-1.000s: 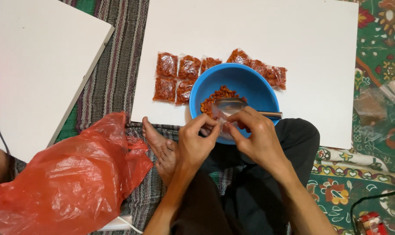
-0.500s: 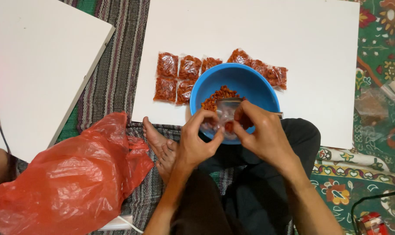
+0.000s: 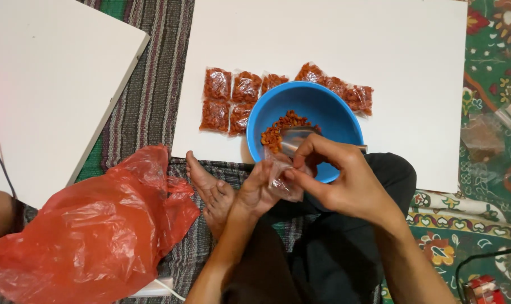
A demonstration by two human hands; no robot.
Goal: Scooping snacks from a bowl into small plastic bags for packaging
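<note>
Striped and floral woven floor mats (image 3: 154, 84), overlaid with a flat white board (image 3: 323, 34). Pinched a small clear plastic pouch (image 3: 283, 181) between left hand (image 3: 255, 194) and right hand (image 3: 348, 183), fingertips of both closed narrowly on its upper edge, just over the near rim of a round blue plastic bowl (image 3: 345, 112). Left untouched in the bowl: a heap of orange-red snack pieces (image 3: 277, 130) and a metal spoon (image 3: 297, 135). Laid in rows beyond the bowl: sealed clear packets of the same snack (image 3: 227, 98). Set well apart at the left: a crumpled red plastic bag (image 3: 92, 225). Judged as the pouch-opening step, with mouth seemingly not yet parted; called next for rubbing the two film layers apart and freeing one hand for the spoon
</note>
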